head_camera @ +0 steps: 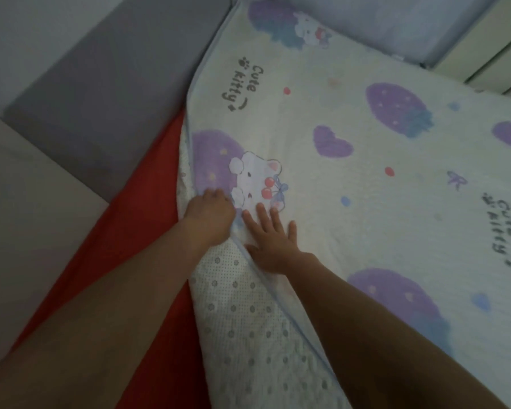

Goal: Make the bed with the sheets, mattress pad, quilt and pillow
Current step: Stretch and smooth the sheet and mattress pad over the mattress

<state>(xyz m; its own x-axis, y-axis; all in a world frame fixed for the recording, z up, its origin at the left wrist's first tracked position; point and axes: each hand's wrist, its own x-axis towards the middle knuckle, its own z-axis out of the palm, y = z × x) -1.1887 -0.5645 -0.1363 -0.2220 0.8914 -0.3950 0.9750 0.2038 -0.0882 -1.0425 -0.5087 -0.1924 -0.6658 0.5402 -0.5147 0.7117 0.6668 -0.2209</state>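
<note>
gripping the mattress pad (366, 202) edge, left hand (208, 212); right hand (270, 243) flat, released, on it just beside

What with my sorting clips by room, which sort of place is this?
Probably a bedroom: a cartoon-printed mattress pad lies spread over a red sheet, with a grey padded surround alongside, like a bed frame.

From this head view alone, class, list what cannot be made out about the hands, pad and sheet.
Left hand fingertips, head view: curled into the mattress pad edge, behind the knuckles.
Red sheet extent, head view: covered by the pad and forearms.
Pad's right side, head view: cut off by the picture edge.
</note>
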